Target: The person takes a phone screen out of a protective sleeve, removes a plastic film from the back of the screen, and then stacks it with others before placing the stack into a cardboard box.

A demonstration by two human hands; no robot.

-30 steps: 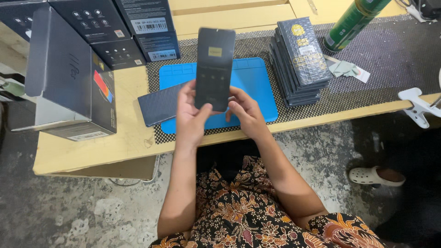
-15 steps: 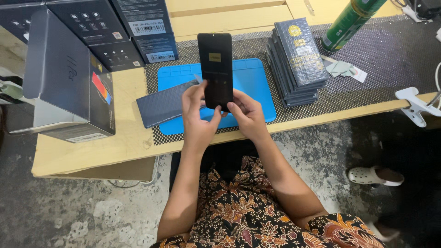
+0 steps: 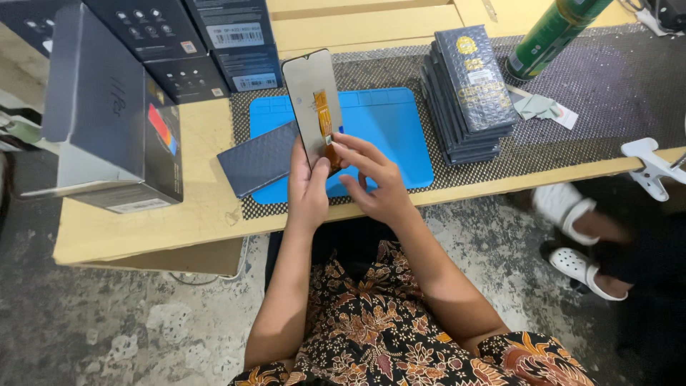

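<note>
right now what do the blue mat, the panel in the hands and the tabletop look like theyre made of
Blue mat: likely silicone or rubber, matte, with moulded compartments along its top edge.
Screen panel, held by the left hand: grey back, probably glass-fronted, with an orange flex ribbon.
Tabletop: pale wood or laminate, smooth and scuffed.

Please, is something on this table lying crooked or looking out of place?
The dark flat sleeve lies askew, half on the blue mat and half off its left edge. The stack of dark packets leans, fanned sideways. Nothing looks spilled or broken.
</note>
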